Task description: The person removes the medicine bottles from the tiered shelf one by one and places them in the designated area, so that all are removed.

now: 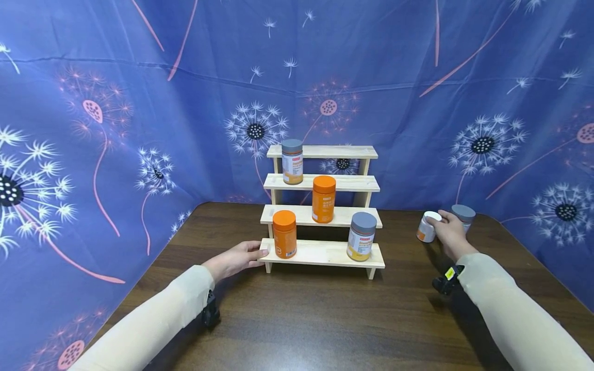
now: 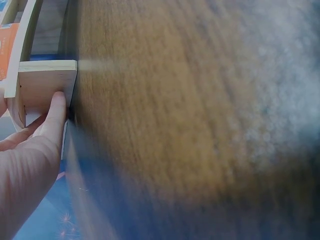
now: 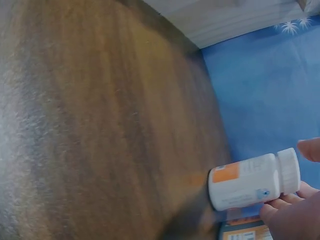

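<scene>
A four-tier wooden stand [image 1: 320, 252] is at the middle of the table. My left hand [image 1: 236, 259] grips the left end of its lowest board; in the left wrist view a finger lies along the side support [image 2: 45, 87]. At the table's far right, my right hand [image 1: 449, 234] is at a small white bottle [image 1: 427, 228] with an orange label patch. In the right wrist view the fingers lie beside the bottle's white cap [image 3: 288, 171], while the thumb [image 3: 310, 150] stands apart from it. Just beyond this hand is a grey-lidded jar [image 1: 464, 214], partly hidden.
On the lowest board stand an orange jar [image 1: 284, 234] and a grey-lidded jar [image 1: 361, 237]. Another orange jar [image 1: 323, 200] is on the second tier, another grey-lidded jar [image 1: 292, 162] on the third. A blue dandelion-print cloth [image 1: 399, 129] hangs behind the dark wooden table [image 1: 325, 319].
</scene>
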The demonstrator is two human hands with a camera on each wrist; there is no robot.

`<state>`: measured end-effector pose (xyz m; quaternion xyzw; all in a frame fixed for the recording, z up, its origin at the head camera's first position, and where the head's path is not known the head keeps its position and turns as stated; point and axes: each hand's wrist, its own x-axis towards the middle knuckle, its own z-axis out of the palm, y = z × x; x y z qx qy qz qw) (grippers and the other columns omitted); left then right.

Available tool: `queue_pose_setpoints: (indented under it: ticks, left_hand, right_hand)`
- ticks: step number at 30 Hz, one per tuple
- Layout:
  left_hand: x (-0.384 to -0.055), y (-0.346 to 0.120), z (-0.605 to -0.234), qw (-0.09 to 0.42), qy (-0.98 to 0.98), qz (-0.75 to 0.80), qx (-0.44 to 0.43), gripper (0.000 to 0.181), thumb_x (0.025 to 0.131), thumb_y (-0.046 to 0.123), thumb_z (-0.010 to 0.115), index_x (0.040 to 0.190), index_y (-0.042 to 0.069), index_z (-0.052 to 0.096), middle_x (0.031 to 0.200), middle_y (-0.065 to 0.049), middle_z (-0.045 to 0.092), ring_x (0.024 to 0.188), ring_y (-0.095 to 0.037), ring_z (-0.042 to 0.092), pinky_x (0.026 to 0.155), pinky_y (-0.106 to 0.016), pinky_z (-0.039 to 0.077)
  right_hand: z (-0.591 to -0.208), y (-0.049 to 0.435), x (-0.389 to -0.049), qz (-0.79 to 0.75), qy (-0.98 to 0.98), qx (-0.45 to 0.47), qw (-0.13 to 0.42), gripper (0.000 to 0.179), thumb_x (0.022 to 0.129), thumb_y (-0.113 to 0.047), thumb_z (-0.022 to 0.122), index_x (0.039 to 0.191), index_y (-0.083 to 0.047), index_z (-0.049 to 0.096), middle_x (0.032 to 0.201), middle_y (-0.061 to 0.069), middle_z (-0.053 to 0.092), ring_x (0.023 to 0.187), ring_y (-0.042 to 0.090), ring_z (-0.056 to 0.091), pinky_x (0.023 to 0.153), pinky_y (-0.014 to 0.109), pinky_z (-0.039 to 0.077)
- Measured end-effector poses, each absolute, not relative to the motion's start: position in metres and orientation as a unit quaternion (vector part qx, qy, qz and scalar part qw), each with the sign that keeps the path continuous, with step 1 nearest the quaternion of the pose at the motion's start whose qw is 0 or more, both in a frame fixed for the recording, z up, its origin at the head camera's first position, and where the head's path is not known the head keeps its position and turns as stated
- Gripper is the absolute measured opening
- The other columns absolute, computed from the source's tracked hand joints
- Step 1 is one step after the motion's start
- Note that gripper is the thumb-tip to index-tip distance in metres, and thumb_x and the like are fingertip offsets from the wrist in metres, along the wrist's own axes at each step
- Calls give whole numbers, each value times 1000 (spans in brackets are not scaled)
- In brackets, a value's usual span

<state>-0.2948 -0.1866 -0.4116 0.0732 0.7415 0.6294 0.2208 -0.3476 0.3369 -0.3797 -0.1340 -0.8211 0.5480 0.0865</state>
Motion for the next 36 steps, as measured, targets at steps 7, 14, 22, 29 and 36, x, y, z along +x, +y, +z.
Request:
queue_pose_setpoints:
  ticks: [7,14,22,29,36]
  left_hand:
    - [-296,-187,-413,219,744,627,73,57,101,12,50,146,-12,25,141,-29,43,110,-17,60,109,-42,44]
    - [-295,-187,-413,220,743,627,78,60,101,14,51,146,-13,22,144,-30,40,112,-17,59,109,-42,43]
    - [-295,-188,-413,223,740,630,78,60,101,14,51,147,-12,23,144,-29,40,112,-17,59,109,-41,44]
    - [-295,-187,-412,221,744,626,77,58,101,13,50,146,-12,23,143,-29,41,112,-17,59,109,-42,44]
    - [-294,-186,-410,220,748,622,75,58,101,13,50,146,-12,23,144,-30,40,113,-18,59,108,-41,44]
  right_hand:
    - [-368,336,-345,546,-823,-133,88,68,100,-29,47,153,2,16,158,22,22,142,37,27,110,38,42]
    - [-358,337,-348,558,-816,-119,91,72,99,-29,51,153,0,14,158,21,20,144,36,22,121,41,26]
    - [-336,338,-349,580,-798,-133,94,80,96,-36,58,155,-5,13,159,18,20,146,31,22,121,41,27]
    - [-321,337,-350,595,-788,-131,85,85,92,-40,62,155,-9,15,160,13,22,147,28,21,123,41,22]
    - [-312,334,-351,588,-797,-122,69,90,90,-48,64,156,-12,15,160,10,22,147,29,18,123,45,19]
